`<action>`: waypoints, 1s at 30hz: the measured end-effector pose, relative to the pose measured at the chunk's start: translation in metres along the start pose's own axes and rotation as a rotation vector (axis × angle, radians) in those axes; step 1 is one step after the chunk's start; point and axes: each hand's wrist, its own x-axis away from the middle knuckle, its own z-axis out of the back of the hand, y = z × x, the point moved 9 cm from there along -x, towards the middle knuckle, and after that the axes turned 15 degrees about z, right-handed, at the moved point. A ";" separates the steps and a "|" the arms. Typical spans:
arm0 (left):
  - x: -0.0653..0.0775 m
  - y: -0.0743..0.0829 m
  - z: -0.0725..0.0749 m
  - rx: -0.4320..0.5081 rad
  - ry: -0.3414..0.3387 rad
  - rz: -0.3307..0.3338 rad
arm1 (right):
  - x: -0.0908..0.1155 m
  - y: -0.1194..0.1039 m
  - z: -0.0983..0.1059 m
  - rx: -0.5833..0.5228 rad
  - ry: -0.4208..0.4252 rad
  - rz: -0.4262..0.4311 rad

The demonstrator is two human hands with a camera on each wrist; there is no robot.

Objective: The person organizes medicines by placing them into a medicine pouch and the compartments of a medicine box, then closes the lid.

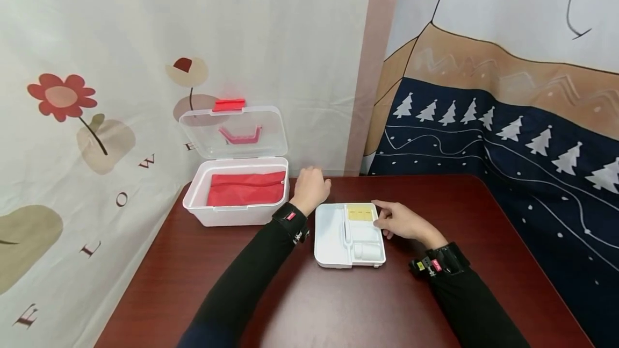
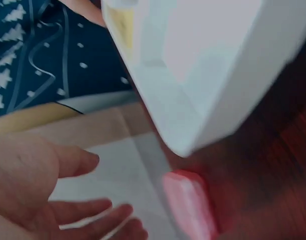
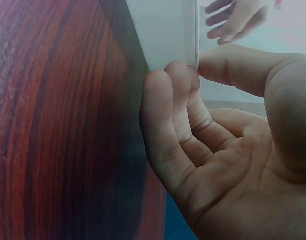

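Observation:
A flat white compartment case (image 1: 331, 235) lies on the table in front of me. One upper compartment has a yellow piece (image 1: 360, 212), and a white rounded item (image 1: 367, 252) sits in the lower right one. My right hand (image 1: 401, 220) pinches the case's right edge, thumb on one side and fingertips on the other. My left hand (image 1: 311, 189) is held beyond the case's upper left corner, its fingers spread and holding nothing in the left wrist view. Near those fingers a small red-and-white object (image 2: 190, 205) shows blurred; the left hand hides it in the head view.
Left of the case stands a white plastic box (image 1: 197, 197) with its clear lid (image 1: 237, 146) raised against the curtain. A red fabric pouch (image 1: 246, 189) lies inside the box. Printed curtains hang behind the brown table (image 1: 358, 305).

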 end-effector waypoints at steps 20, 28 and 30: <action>-0.031 -0.039 -0.045 -0.215 0.096 0.213 | 0.000 0.004 -0.004 0.010 -0.005 0.001; -0.027 -0.032 -0.037 -0.208 0.079 0.134 | -0.001 0.000 -0.001 0.010 -0.007 0.010; -0.023 -0.026 -0.034 -0.190 0.066 0.103 | 0.000 0.000 0.000 0.009 -0.010 0.011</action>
